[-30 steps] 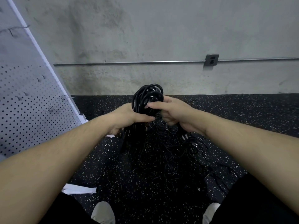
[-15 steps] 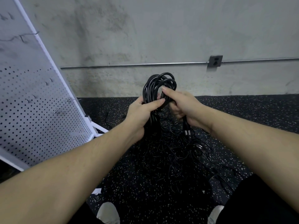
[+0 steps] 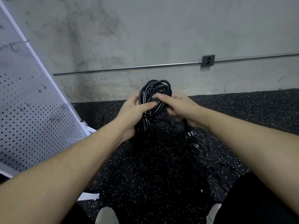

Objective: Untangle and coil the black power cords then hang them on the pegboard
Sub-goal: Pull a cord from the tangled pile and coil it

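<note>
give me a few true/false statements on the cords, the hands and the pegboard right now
1. Both hands grip the coiled black cord bundle. True: the left hand and right hand both hold it.
2. The pegboard stands at the person's right. False: it leans at the left.
3. A coil already hangs on the pegboard. False: its visible hooks are bare.
4. Tangled cords lie on the speckled floor. True.
5. A wall outlet sits on the conduit. True.
</note>
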A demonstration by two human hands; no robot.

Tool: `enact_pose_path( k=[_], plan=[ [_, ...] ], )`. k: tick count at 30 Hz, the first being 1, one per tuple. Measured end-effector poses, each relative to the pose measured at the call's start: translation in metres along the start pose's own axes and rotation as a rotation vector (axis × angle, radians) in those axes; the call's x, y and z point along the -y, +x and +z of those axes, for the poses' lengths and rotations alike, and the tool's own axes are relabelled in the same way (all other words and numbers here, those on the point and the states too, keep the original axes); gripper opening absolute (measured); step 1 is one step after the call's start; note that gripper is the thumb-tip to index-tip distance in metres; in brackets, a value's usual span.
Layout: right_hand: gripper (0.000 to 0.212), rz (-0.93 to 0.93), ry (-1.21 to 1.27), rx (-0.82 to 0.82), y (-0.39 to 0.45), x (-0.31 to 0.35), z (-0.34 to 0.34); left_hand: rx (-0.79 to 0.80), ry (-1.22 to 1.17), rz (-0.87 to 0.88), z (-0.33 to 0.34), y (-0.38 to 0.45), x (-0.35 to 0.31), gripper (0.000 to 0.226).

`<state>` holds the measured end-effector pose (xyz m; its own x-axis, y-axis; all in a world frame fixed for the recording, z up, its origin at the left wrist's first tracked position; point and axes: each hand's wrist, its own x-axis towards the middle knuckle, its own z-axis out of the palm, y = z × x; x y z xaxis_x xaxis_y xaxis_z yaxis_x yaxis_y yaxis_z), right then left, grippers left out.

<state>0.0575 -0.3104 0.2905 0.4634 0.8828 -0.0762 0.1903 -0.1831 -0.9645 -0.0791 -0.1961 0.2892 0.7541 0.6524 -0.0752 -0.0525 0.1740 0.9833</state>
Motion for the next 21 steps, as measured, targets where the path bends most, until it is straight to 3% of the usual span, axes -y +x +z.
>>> enact_pose_path(
  k=[3,5,7,11,16,21],
  plan=[
    [0.025,-0.001,0.059,0.018,0.000,-0.005,0.006,-0.049,0.040,0.065,-0.009,0.006,0.000,0.026],
    [0.031,0.041,0.193,0.031,0.000,-0.005,0.004,-0.089,0.062,0.107,-0.017,0.010,0.001,0.025],
    [0.023,0.066,0.275,0.102,-0.003,-0.001,0.001,-0.111,0.100,0.140,-0.023,0.013,0.004,0.026],
    [0.046,0.076,0.393,0.344,-0.011,0.004,-0.004,-0.136,0.130,0.164,-0.032,0.019,0.006,0.032],
    [0.034,-0.002,0.105,0.437,-0.010,0.006,-0.003,-0.117,0.221,0.194,-0.043,0.022,0.008,0.041],
    [0.033,-0.344,-0.385,0.097,-0.003,0.017,0.002,-0.101,0.305,0.231,-0.051,0.022,0.010,0.048]
  ],
)
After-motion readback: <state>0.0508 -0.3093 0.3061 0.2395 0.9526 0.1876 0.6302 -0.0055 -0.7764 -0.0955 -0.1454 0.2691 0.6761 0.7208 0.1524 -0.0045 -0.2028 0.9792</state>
